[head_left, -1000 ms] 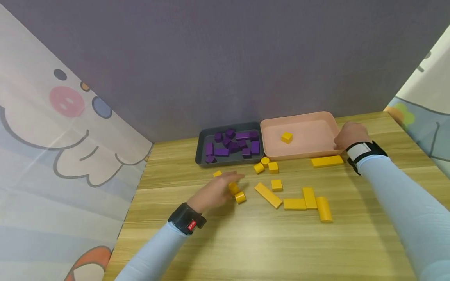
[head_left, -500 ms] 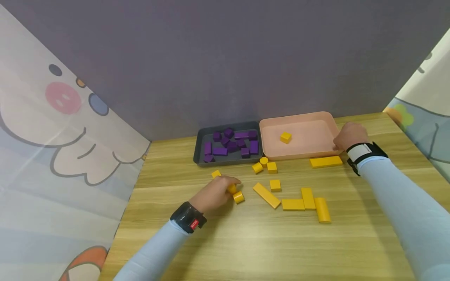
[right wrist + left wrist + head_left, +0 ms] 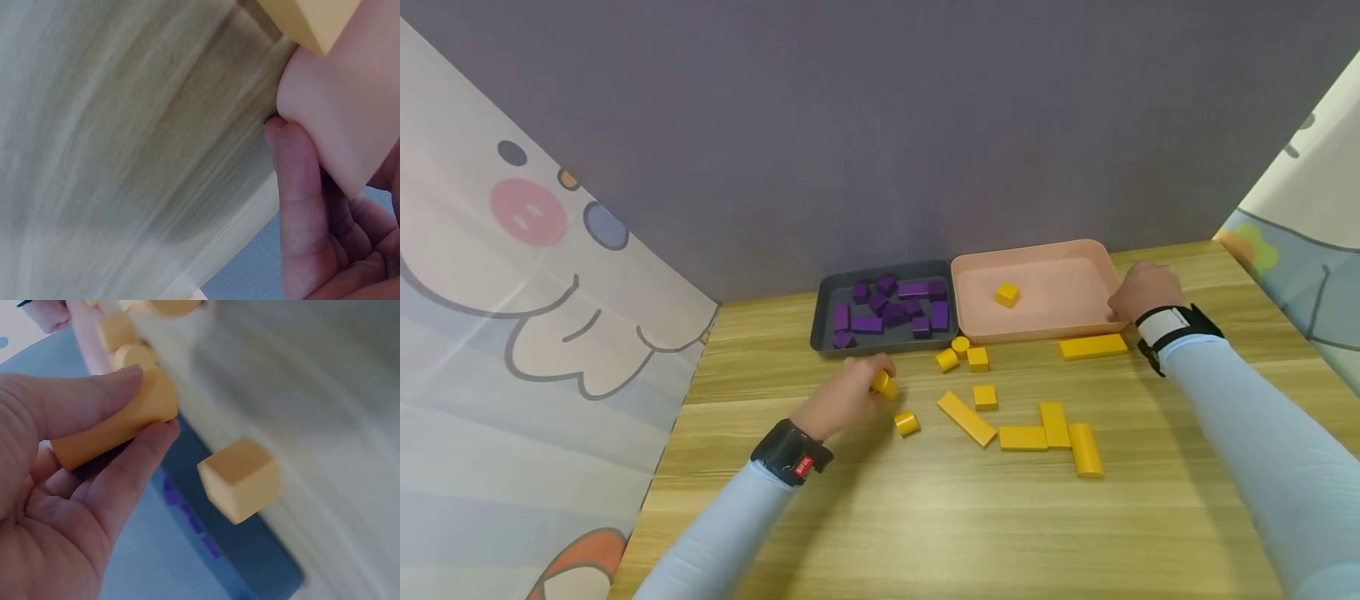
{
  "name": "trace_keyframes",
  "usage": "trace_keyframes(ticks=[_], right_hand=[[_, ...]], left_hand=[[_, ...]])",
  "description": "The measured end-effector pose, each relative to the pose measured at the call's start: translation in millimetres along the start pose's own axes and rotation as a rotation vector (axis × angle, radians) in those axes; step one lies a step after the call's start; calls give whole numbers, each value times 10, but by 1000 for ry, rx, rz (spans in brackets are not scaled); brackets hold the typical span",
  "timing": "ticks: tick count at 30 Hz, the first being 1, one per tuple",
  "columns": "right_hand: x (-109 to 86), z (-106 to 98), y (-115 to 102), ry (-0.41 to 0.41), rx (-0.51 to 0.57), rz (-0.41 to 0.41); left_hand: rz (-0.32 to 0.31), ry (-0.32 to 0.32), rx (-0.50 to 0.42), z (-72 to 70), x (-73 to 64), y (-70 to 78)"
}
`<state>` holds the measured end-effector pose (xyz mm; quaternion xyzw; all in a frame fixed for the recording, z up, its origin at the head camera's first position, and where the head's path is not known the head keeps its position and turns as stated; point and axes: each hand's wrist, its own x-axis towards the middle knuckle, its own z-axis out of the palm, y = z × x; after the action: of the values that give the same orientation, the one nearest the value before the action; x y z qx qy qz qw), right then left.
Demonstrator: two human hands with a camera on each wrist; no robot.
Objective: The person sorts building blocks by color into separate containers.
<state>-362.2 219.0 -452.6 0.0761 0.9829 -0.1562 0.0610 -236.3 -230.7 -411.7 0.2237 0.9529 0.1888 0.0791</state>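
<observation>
My left hand [image 3: 846,396] pinches a yellow cylinder block [image 3: 119,419] between thumb and fingers, close in front of the dark grey tray [image 3: 889,345]. A yellow cube [image 3: 240,481] shows beside that tray in the left wrist view; the hand hides it in the head view. Another yellow cylinder [image 3: 906,423] lies just right of the left hand. At the pink tray's right end, my right hand [image 3: 1145,293] grips the pink tray [image 3: 350,112], with the thumb against its outer corner. Inside the pink tray [image 3: 1067,287] sits one yellow block [image 3: 1007,294].
Several purple blocks [image 3: 868,325] fill the dark tray. Yellow pieces lie in front of the trays: a flat bar [image 3: 1093,347], a slanted bar [image 3: 967,419], a small cube [image 3: 985,397] and a long rounded piece [image 3: 1086,450]. A grey wall [image 3: 895,125] stands behind.
My left hand has closed on the yellow cylinder and moved up and left with it, away from the other cylinder and over the cube. The right hand has stayed at the pink tray.
</observation>
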Motion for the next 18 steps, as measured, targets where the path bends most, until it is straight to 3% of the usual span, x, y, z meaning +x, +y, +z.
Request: trace_keyframes(ticks=[4, 8, 18], right_hand=[[15, 2, 42, 16, 1, -2], [28, 12, 66, 38, 15, -11], [1, 10, 21, 45, 32, -17]], left_hand=[[41, 98, 2, -115, 185, 82], [17, 147, -27, -217, 409, 213], [-22, 277, -164, -322, 1185, 457]])
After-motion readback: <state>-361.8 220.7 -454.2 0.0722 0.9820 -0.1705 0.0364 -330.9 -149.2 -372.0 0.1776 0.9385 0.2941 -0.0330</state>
